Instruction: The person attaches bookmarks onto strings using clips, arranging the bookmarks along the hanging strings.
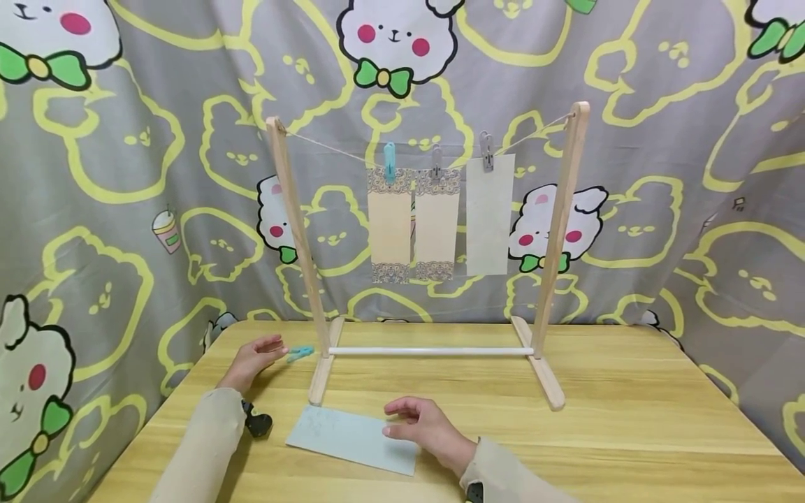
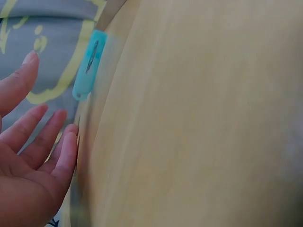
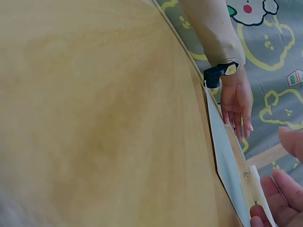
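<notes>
My left hand (image 1: 254,360) is low over the left side of the table, its fingers spread and holding nothing. Just beyond its fingertips lies a teal clothespin (image 1: 300,353), which the left wrist view shows apart from the hand. A pale blue sheet of paper (image 1: 349,436) lies at the front, its long side slightly slanted. Over the right end of that paper is my right hand (image 1: 434,432), with thumb and fingers parted and loosely bent; whether a fingertip touches the sheet I cannot tell.
Behind the paper stands a wooden rack (image 1: 560,230) with a white bottom bar (image 1: 434,351). From its string hang two patterned-border cards (image 1: 388,227) and a plain pale card (image 1: 489,216), held by one teal clothespin (image 1: 390,162) and two grey ones (image 1: 487,152). A printed curtain surrounds the table.
</notes>
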Available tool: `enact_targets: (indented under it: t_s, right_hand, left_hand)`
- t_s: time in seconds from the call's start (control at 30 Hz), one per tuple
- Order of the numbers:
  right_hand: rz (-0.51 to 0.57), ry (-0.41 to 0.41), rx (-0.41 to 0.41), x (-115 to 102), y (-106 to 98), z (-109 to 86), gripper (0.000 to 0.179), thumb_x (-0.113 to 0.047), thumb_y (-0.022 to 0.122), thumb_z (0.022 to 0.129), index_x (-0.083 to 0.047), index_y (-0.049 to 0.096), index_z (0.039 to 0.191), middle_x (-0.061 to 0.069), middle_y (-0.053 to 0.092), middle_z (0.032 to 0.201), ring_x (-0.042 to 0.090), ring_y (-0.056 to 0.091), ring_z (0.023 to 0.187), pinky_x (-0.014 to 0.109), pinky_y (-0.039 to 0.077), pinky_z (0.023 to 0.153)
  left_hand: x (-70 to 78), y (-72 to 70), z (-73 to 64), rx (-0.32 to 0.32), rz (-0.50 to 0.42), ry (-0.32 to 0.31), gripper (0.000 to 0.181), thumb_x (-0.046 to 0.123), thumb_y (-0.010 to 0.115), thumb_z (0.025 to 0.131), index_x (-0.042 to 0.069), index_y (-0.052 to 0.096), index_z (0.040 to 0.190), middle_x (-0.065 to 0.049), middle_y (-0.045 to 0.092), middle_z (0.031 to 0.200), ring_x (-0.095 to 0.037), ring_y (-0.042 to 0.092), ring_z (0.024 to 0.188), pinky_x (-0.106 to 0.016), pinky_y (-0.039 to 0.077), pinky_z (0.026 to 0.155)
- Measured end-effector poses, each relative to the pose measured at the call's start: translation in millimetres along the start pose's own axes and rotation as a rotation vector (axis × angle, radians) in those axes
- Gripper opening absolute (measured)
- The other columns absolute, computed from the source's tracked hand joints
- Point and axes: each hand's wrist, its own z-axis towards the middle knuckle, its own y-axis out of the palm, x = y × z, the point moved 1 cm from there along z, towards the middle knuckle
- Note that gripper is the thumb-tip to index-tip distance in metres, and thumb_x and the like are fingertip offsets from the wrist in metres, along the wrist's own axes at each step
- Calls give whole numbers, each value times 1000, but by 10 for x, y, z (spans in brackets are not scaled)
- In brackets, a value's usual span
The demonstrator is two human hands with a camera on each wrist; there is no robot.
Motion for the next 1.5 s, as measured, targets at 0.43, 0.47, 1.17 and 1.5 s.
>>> enact_targets:
  t_s: [0.43,0.47,1.17,1.5]
  right_hand:
    - [-93,-4,-15,23,67,3,38,-3,79,74,1,63,108,9,64,110,25,57,103,42,45,92]
    - [-108,1,-10,25,73,7,38,-4,79,73,0,63,108,8,64,110,25,57,104,42,45,93]
    - [-507,-103,-34,18,114,-32,63,-18,88,62,-2,61,117,4,52,124,25,44,113,33,40,98]
    - [-527,-114,-33,5,123,-60,63,-19,88,62,-3,60,116,3,52,124,24,43,112,31,40,96]
  left_hand:
    - [-136,-19,74,-62,12,49,62,13,63,91,-9,33,141,-28,38,142,-39,39,130,-40,38,103]
    - [-149,-21,83,-69,13,51,62,13,63,91,-9,33,141,-28,37,142,-39,39,130,-38,39,103]
    - [-144,49,61,4,124,70,53,5,69,85,-10,48,131,-28,49,133,-41,46,120,-47,40,100]
    - [-143,56,80,27,163,68,51,6,70,84,-8,51,129,-26,53,129,-36,50,113,-43,44,95]
